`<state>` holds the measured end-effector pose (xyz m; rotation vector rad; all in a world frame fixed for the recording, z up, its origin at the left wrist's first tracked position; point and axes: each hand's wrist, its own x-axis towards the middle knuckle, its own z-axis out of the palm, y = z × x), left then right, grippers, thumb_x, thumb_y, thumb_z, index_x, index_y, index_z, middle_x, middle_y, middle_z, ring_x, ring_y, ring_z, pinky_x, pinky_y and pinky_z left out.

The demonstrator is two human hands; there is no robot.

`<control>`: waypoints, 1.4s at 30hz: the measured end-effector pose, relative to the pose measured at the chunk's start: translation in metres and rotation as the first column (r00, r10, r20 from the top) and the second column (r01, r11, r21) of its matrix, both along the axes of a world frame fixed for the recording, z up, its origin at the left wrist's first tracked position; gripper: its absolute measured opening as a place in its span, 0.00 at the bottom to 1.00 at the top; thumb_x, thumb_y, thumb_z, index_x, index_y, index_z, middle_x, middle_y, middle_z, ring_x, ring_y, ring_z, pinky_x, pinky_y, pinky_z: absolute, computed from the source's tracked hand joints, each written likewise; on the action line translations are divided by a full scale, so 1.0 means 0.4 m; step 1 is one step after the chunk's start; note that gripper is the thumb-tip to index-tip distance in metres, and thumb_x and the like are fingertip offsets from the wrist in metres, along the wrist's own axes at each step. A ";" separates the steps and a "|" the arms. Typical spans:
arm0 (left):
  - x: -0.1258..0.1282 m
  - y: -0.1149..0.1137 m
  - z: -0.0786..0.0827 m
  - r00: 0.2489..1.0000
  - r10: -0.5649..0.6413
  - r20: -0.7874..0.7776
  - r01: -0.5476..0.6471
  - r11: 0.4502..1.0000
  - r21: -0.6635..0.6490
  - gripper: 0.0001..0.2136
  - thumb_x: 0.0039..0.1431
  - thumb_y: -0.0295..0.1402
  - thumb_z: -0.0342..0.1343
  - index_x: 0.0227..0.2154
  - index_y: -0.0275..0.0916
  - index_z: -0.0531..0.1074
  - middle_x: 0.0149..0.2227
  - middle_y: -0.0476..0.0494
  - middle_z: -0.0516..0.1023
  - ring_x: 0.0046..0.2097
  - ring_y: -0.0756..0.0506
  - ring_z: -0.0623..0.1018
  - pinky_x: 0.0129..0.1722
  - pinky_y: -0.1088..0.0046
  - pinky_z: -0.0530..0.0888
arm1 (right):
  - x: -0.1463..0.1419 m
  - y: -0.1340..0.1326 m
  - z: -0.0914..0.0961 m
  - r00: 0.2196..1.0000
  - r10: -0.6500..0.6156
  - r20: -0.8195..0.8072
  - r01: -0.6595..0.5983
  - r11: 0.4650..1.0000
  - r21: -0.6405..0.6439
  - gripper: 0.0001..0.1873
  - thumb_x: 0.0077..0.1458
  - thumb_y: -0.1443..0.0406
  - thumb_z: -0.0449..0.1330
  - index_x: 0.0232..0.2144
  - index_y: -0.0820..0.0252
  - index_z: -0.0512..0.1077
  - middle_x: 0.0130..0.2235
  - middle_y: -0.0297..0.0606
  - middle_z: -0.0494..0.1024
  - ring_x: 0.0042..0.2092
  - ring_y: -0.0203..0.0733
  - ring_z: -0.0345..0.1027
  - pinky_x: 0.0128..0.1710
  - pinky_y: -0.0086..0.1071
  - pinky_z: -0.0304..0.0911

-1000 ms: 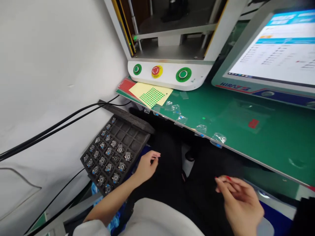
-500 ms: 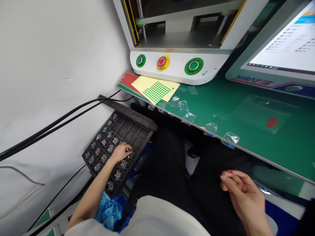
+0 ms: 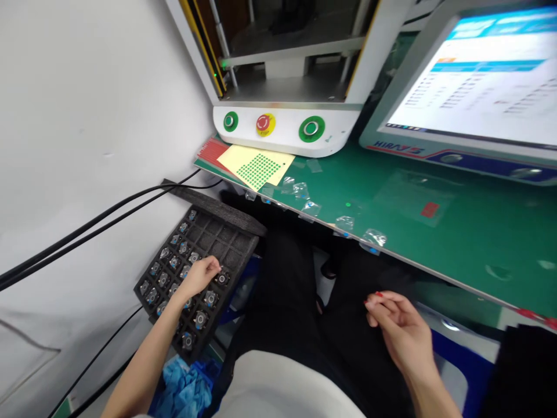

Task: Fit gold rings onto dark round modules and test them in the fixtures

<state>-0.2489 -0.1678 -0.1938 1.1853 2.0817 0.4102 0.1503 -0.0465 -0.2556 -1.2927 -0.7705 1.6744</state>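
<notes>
My left hand (image 3: 200, 276) is above a black foam tray (image 3: 243, 251) at the lower left. Its fingers are bent together, and nothing shows between the visible fingertips. Just below them sits a small dark module with a round centre (image 3: 223, 278) in its pocket. Several like modules (image 3: 201, 319) fill other pockets, some hidden under the hand and forearm. Over the dark trousers, my right hand (image 3: 398, 328) is closed, thumb against fingers. Small red spots show at its fingertips; I cannot tell whether these are nails or a held piece.
A green table (image 3: 391, 191) carries a machine panel with buttons (image 3: 287, 136), a monitor (image 3: 474, 87), a sheet of green dot stickers (image 3: 259, 169) and clear film pieces (image 3: 310, 209). Black cables (image 3: 108, 208) cross at the left. Blue cloth (image 3: 185, 386) lies below the tray.
The view has shifted rightward. My left fingertips have come slightly up off the module at the tray's right side, which now shows more fully. My right hand keeps its closed pose.
</notes>
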 end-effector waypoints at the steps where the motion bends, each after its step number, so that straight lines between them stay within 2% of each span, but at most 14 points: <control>1: 0.024 0.019 0.014 0.999 0.017 0.031 -0.019 0.998 0.056 0.12 0.59 0.41 0.54 0.26 0.38 0.67 0.25 0.50 0.75 0.29 0.48 0.76 0.32 0.72 0.74 | 0.000 0.001 -0.002 1.000 0.004 -0.011 -0.004 1.000 0.008 0.24 0.31 0.58 0.77 0.29 0.58 0.71 0.24 0.32 0.76 0.18 0.30 0.62 0.16 0.25 0.59; 5: 0.159 0.130 0.054 0.984 -0.013 0.177 -0.031 0.969 0.245 0.10 0.57 0.40 0.52 0.28 0.39 0.67 0.24 0.49 0.77 0.28 0.48 0.78 0.31 0.73 0.75 | -0.001 0.006 -0.010 0.999 0.007 -0.050 -0.005 0.999 0.038 0.22 0.34 0.58 0.76 0.30 0.57 0.71 0.25 0.31 0.75 0.19 0.29 0.62 0.17 0.25 0.59; 9: 0.299 0.290 0.071 0.974 -0.089 0.207 -0.002 0.915 0.403 0.07 0.58 0.36 0.53 0.33 0.38 0.70 0.29 0.46 0.79 0.31 0.48 0.80 0.34 0.73 0.77 | -0.006 0.008 -0.011 0.997 0.009 -0.080 -0.004 0.997 0.071 0.21 0.37 0.58 0.74 0.31 0.57 0.71 0.26 0.31 0.74 0.19 0.30 0.62 0.18 0.26 0.59; 12: 0.370 0.435 0.083 0.981 -0.131 0.140 0.047 0.870 0.490 0.06 0.59 0.34 0.54 0.36 0.38 0.73 0.34 0.45 0.80 0.34 0.48 0.80 0.35 0.74 0.76 | -0.010 0.008 -0.008 0.996 0.009 -0.088 -0.001 0.995 0.097 0.21 0.38 0.58 0.74 0.32 0.58 0.70 0.26 0.31 0.74 0.19 0.29 0.61 0.19 0.26 0.58; 15: 0.409 0.575 0.094 0.987 -0.161 0.016 0.129 0.843 0.523 0.03 0.58 0.29 0.55 0.32 0.39 0.74 0.32 0.47 0.80 0.35 0.48 0.79 0.37 0.73 0.75 | -0.014 0.010 -0.007 0.996 0.010 -0.086 0.000 0.993 0.119 0.21 0.39 0.57 0.74 0.31 0.58 0.70 0.26 0.30 0.73 0.19 0.29 0.60 0.19 0.26 0.58; 17: 0.423 0.650 0.097 0.982 -0.164 -0.090 0.187 0.840 0.509 0.04 0.58 0.27 0.56 0.29 0.38 0.74 0.32 0.46 0.79 0.38 0.46 0.78 0.42 0.69 0.74 | -0.016 0.011 -0.006 0.996 0.013 -0.085 -0.002 0.991 0.131 0.22 0.39 0.56 0.73 0.31 0.58 0.69 0.26 0.30 0.73 0.20 0.29 0.60 0.18 0.25 0.57; 19: 0.429 0.701 0.093 0.967 -0.160 -0.198 0.237 0.848 0.475 0.03 0.58 0.27 0.58 0.29 0.36 0.74 0.34 0.45 0.78 0.42 0.44 0.77 0.47 0.63 0.72 | -0.019 0.012 -0.005 0.996 0.020 -0.088 -0.007 0.990 0.142 0.22 0.39 0.55 0.73 0.31 0.58 0.69 0.25 0.30 0.72 0.19 0.29 0.60 0.18 0.25 0.56; 23: 0.431 0.741 0.075 0.926 -0.136 -0.353 0.281 0.873 0.399 0.05 0.61 0.32 0.58 0.33 0.34 0.73 0.42 0.43 0.76 0.48 0.43 0.74 0.51 0.56 0.70 | -0.022 0.014 -0.002 0.995 0.037 -0.094 -0.022 0.988 0.156 0.22 0.40 0.55 0.73 0.32 0.58 0.69 0.26 0.31 0.72 0.19 0.29 0.59 0.18 0.25 0.56; 28: 0.422 0.729 0.066 0.905 -0.064 -0.421 0.243 0.890 0.386 0.11 0.62 0.32 0.56 0.46 0.34 0.71 0.50 0.40 0.72 0.53 0.40 0.72 0.53 0.53 0.69 | -0.019 0.016 0.001 0.995 0.047 -0.087 -0.035 0.989 0.141 0.22 0.40 0.54 0.73 0.32 0.58 0.69 0.26 0.31 0.72 0.20 0.29 0.58 0.18 0.25 0.56; 30: 0.413 0.724 0.067 0.910 -0.072 -0.407 0.238 0.896 0.374 0.10 0.64 0.33 0.55 0.46 0.35 0.71 0.49 0.40 0.73 0.51 0.41 0.74 0.52 0.55 0.71 | -0.018 0.016 0.000 0.995 0.051 -0.084 -0.040 0.991 0.129 0.22 0.40 0.54 0.73 0.32 0.58 0.69 0.26 0.31 0.72 0.20 0.29 0.59 0.19 0.25 0.56; 35: 0.388 0.738 0.064 0.927 -0.191 -0.323 0.288 0.914 0.286 0.09 0.65 0.35 0.54 0.41 0.34 0.73 0.40 0.43 0.77 0.39 0.47 0.78 0.41 0.65 0.77 | -0.022 0.016 -0.002 0.995 0.053 -0.079 -0.044 0.993 0.111 0.23 0.39 0.54 0.73 0.31 0.58 0.69 0.26 0.31 0.72 0.20 0.29 0.59 0.19 0.25 0.56; 39: 0.391 0.746 0.059 0.914 -0.218 -0.342 0.316 0.911 0.263 0.10 0.65 0.36 0.54 0.41 0.35 0.73 0.41 0.43 0.77 0.40 0.47 0.77 0.41 0.65 0.77 | -0.026 0.016 -0.003 0.997 0.044 -0.061 -0.037 0.993 0.112 0.24 0.38 0.53 0.73 0.31 0.58 0.68 0.26 0.30 0.71 0.20 0.28 0.58 0.18 0.25 0.55; 42: 0.407 0.743 0.060 0.894 -0.188 -0.407 0.318 0.905 0.281 0.09 0.64 0.35 0.55 0.41 0.35 0.73 0.43 0.42 0.76 0.44 0.45 0.76 0.46 0.61 0.75 | -0.027 0.015 -0.004 0.998 0.044 -0.041 -0.039 0.992 0.119 0.24 0.38 0.53 0.73 0.32 0.58 0.68 0.26 0.30 0.71 0.20 0.29 0.58 0.18 0.25 0.55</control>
